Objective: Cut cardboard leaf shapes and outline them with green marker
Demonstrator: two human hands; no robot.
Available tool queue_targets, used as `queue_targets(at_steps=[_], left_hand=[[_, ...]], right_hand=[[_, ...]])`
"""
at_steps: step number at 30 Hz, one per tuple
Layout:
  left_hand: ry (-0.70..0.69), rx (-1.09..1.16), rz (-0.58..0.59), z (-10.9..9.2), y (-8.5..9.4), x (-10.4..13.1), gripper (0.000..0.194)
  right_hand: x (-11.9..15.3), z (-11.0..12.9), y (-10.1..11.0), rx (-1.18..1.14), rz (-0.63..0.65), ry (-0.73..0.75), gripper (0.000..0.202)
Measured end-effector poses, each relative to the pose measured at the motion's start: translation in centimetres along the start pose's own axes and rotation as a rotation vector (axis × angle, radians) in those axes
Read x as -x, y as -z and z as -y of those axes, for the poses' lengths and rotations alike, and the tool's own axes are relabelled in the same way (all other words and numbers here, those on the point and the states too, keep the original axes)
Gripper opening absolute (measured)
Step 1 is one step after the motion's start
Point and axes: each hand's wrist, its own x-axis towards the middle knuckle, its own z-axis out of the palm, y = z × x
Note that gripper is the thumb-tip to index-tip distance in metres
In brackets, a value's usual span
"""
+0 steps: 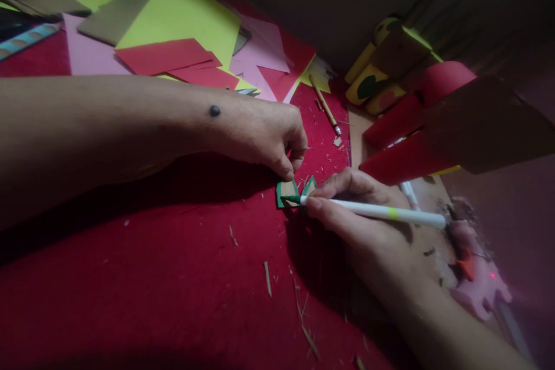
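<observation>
My right hand [368,225] is closed round a white marker [368,210] with a green tip. That tip touches a small tan piece [288,189] with green edges, lying on the red cloth [173,277]. My left hand [277,139] is closed, its thumb and fingertips pressed at the top edge of this piece. Just right of it is a second small tan piece [309,186] with green edges, partly hidden by my right fingers.
Yellow paper [182,23], red paper [165,58], pink paper and cardboard lie across the back. A pencil [325,105] rests behind my hands. Red rolls [403,159] with cardboard stand at right, near a pink glue gun [472,272]. Thin scraps dot the cloth.
</observation>
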Motion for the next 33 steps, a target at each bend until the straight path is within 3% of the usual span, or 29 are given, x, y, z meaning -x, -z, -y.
queue_targets(at_steps=[15,33], left_hand=[[-0.012,0.003,0.016,0.36,-0.02,0.01,0.011],[-0.015,-0.040,-0.030,0.52,-0.12,-0.27,0.009]], right_hand=[[0.02,0.16,-0.41,-0.041,-0.043,-0.010,0.029],[0.27,-0.41,0.25,0.021,-0.008,-0.027,0.018]])
